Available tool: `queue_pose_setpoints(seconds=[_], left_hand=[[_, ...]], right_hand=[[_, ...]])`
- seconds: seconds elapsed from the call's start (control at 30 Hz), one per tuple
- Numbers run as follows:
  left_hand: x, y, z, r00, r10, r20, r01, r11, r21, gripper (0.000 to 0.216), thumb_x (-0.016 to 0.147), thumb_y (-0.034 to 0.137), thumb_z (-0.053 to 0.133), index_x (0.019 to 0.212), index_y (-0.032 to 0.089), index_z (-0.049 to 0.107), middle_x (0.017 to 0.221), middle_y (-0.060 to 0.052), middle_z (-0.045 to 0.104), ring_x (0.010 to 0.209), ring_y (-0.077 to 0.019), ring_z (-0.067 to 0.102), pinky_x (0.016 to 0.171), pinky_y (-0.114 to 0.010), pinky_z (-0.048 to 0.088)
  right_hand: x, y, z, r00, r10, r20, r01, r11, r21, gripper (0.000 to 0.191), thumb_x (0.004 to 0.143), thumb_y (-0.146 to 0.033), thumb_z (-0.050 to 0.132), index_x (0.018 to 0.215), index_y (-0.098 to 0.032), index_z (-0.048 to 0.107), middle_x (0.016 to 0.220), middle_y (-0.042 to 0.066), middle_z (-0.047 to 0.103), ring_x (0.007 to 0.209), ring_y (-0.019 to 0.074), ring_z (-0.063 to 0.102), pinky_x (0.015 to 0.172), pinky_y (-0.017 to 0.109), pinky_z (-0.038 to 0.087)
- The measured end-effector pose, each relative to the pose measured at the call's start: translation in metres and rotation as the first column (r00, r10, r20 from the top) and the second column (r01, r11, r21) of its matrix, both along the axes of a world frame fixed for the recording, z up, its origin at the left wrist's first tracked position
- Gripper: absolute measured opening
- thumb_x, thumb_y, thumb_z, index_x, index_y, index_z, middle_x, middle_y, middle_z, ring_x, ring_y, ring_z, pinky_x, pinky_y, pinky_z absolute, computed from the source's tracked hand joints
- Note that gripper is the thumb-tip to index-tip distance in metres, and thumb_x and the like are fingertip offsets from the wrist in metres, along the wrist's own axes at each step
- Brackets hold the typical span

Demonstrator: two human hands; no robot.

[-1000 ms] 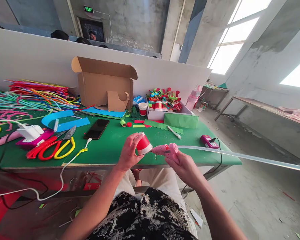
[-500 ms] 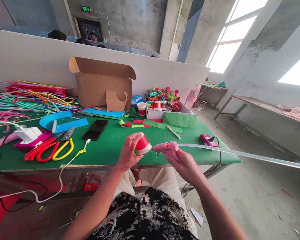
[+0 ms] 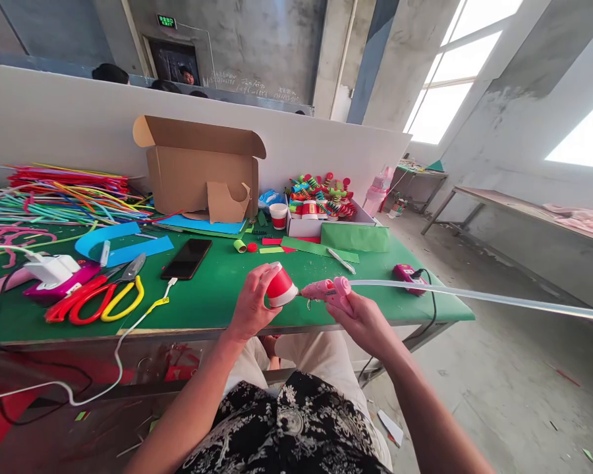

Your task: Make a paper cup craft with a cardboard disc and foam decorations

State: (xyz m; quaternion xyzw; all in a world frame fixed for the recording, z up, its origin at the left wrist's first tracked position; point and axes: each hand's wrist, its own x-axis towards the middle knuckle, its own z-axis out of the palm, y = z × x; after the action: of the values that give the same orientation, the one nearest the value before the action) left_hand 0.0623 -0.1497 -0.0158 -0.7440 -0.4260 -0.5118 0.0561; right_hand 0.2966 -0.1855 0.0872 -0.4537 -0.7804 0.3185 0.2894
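Note:
A red paper cup (image 3: 281,287) with a white rim is tilted on its side above the front of the green table, its rim towards the right. My left hand (image 3: 253,299) is closed around it, fingers over the base end. In my right hand (image 3: 363,319) is a pink hot glue gun (image 3: 329,291), gripped by its handle. The gun's nozzle points left and meets or nearly meets the cup's rim; any gap is too small to tell. From the gun's back end a long clear glue stick (image 3: 474,297) sticks out to the right.
Pliers and scissors (image 3: 123,297), a phone (image 3: 186,259) and a white cable lie on the left. Behind are pipe cleaners (image 3: 69,187), an open cardboard box (image 3: 202,171), another cup (image 3: 278,215) and a box of small crafts (image 3: 304,227). A utility knife (image 3: 341,261) and purple socket (image 3: 409,278) are on the right.
Both hands stay nearly where they were, cup and glue gun still close together. The view has shifted slightly, and the glue stick's free end has risen a little.

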Motion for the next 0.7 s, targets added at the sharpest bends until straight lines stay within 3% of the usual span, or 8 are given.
queue_pose_setpoints(seconds=[0.13,0.37,0.53,0.6,0.7], left_hand=[[0.000,0.000,0.000,1.000,0.003,0.006,-0.003,1.000,-0.018,0.086,0.073,0.007,0.069,0.146,0.031,0.030,0.133,-0.011,0.047,0.124,-0.0302,0.050,0.099,-0.045,0.050],[0.000,-0.001,0.000,1.000,0.002,0.008,-0.002,1.000,-0.014,0.088,0.071,0.006,0.069,0.146,0.031,0.030,0.133,-0.011,0.047,0.123,-0.0301,0.051,0.099,-0.046,0.050],[-0.001,-0.002,0.000,1.000,-0.008,0.011,0.008,1.000,0.003,0.089,0.070,0.006,0.070,0.145,0.032,0.030,0.134,-0.012,0.046,0.124,-0.0306,0.050,0.098,-0.047,0.050],[-0.001,-0.002,0.000,1.000,-0.015,0.012,0.015,1.000,0.004,0.090,0.070,0.006,0.070,0.145,0.032,0.030,0.134,-0.012,0.045,0.124,-0.0308,0.050,0.099,-0.047,0.050],[-0.002,-0.003,0.000,1.000,-0.026,0.015,0.026,1.000,0.005,0.090,0.068,0.005,0.071,0.145,0.031,0.031,0.135,-0.012,0.044,0.124,-0.0311,0.050,0.099,-0.047,0.050]], right_hand=[[0.000,0.000,0.000,1.000,-0.024,-0.005,0.024,1.000,0.011,0.039,0.091,-0.046,0.050,0.113,-0.019,0.068,0.091,0.007,0.075,0.093,0.0280,0.067,0.083,0.035,0.053],[0.003,0.002,-0.006,0.997,-0.069,0.047,0.068,0.997,0.022,0.039,0.091,-0.047,0.047,0.105,-0.018,0.069,0.080,0.003,0.069,0.071,0.0194,0.060,0.066,0.027,0.049],[0.006,0.004,-0.008,0.989,-0.118,0.084,0.117,0.993,0.017,0.037,0.090,-0.048,0.048,0.087,-0.017,0.068,0.066,0.001,0.063,0.061,0.0168,0.054,0.058,0.026,0.046],[0.006,0.003,-0.005,0.991,-0.112,0.071,0.113,0.994,0.002,0.037,0.090,-0.048,0.048,0.088,-0.017,0.068,0.071,0.003,0.065,0.066,0.0189,0.058,0.062,0.028,0.049],[0.004,0.001,0.004,1.000,-0.007,-0.014,0.007,1.000,0.005,0.037,0.093,-0.045,0.045,0.106,-0.020,0.069,0.099,0.006,0.071,0.093,0.0247,0.065,0.082,0.032,0.051]])
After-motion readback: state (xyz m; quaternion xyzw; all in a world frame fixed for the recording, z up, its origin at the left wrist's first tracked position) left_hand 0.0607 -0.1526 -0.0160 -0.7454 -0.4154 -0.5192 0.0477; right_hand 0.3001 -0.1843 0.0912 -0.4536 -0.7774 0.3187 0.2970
